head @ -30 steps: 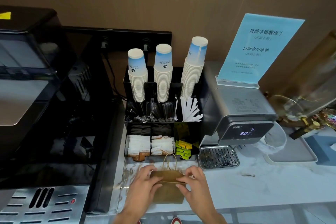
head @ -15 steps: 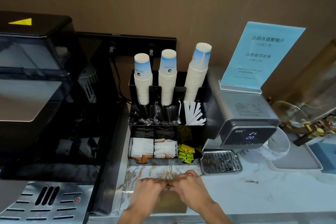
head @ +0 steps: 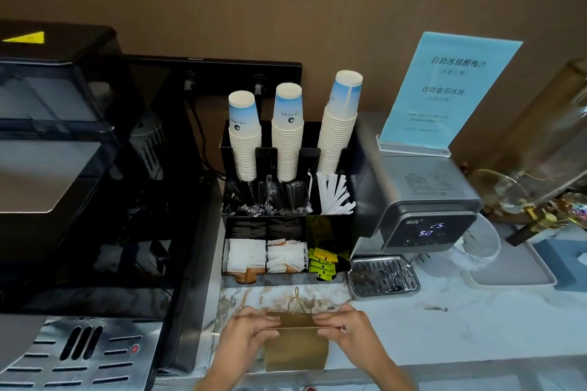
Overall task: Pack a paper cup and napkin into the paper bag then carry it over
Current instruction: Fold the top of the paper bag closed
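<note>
Both hands have drawn apart since half a second ago, when they met over the bag's top. Left hand (head: 251, 332) and right hand (head: 344, 327) pinch opposite ends of the paper bag (head: 297, 347) at its upper edge, fingers closed on it. It lies on the marble counter (head: 444, 330), twine handles (head: 297, 298) pointing toward the black organizer (head: 287, 152) with its stacks of paper cups (head: 287, 133) and napkin packets (head: 246, 255).

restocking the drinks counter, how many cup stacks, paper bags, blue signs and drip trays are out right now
paper cup stacks: 3 (left, middle, right)
brown paper bag: 1, held at its top edge by both hands
blue sign: 1
metal drip tray: 1
total: 6
</note>
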